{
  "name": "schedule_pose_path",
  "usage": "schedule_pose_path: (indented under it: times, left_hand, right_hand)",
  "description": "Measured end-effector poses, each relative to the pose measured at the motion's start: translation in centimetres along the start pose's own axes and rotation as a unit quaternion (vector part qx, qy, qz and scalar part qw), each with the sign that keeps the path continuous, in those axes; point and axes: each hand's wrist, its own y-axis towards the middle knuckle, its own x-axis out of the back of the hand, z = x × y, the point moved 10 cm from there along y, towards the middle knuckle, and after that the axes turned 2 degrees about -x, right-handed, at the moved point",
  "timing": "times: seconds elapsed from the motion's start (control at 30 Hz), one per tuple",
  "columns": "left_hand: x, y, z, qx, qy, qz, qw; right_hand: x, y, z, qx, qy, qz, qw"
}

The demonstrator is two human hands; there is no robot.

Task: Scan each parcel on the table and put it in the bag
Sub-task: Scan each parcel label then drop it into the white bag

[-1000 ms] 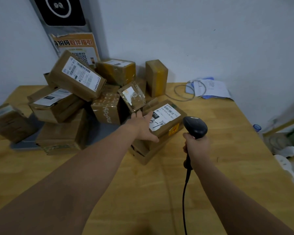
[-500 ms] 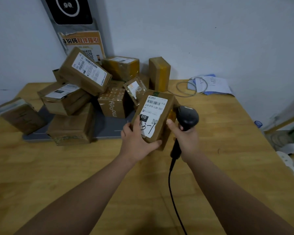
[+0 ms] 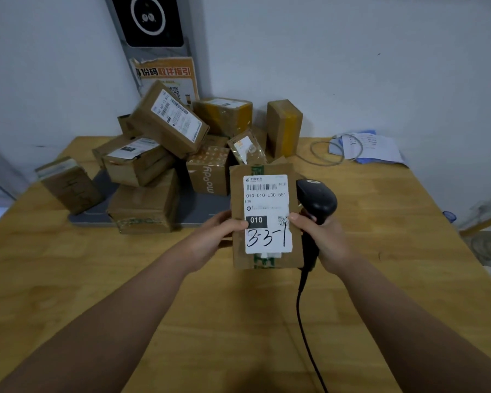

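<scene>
Fingers (image 3: 238,223), head view: on your left hand (image 3: 219,236) the thumb presses the label face of the parcel (image 3: 267,199). The rest are hidden behind it, so you appear to grip it front to back. Your right hand (image 3: 322,242) curls round the handle of the scanner (image 3: 316,201), and its thumb reaches across to steady the parcel's right edge.

Parcel: flat brown carton, held upright above the counter (image 3: 408,265), label facing you. The scanner head sits just beside its upper right edge and does not look aimed at the barcode.

Handling, as judged: light, stiff cardboard with taped seams and a smooth label. Take hold by the long edges, leave the barcode at the top uncovered, and avoid squeezing the broad faces.

Other stock: pile of parcels (image 3: 167,154) at the back of the counter, partly on a grey mat (image 3: 199,215).

Cable (image 3: 305,321): trails from the scanner toward you.

Papers (image 3: 374,148): far right of the counter.

Bag: not in view.
</scene>
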Motion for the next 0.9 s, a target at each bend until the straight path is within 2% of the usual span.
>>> schedule_pose_path:
  times: [0.07,0.17,0.33,0.47,0.63,0.9]
  left_hand:
    - [1.1,-0.2,0.2,0.006,-0.004,-0.02,1.0]
    - [3.8,-0.1,1.2,0.006,-0.004,-0.089,0.996]
    - [8.1,-0.3,2.9,0.023,0.023,-0.183,0.983]
    - [9.3,-0.3,3.8,0.019,-0.006,-0.197,0.98]
    - [9.3,0.0,4.2,0.002,-0.031,-0.207,0.978]
    - [10.0,0.7,5.7,0.016,-0.049,-0.232,0.971]
  right_hand:
    - [-0.5,0.4,-0.9,-0.042,-0.015,-0.021,0.999]
    - [-0.9,0.6,-1.3,-0.093,-0.089,-0.07,0.989]
    - [-4.4,-0.7,-0.1,-0.06,-0.153,-0.028,0.986]
    - [-6.5,-2.0,-1.1,-0.045,-0.16,0.018,0.986]
    - [-6.5,-2.2,-2.1,-0.059,-0.198,0.002,0.978]
    - [-6.3,-2.2,-1.9,-0.061,-0.195,0.002,0.979]
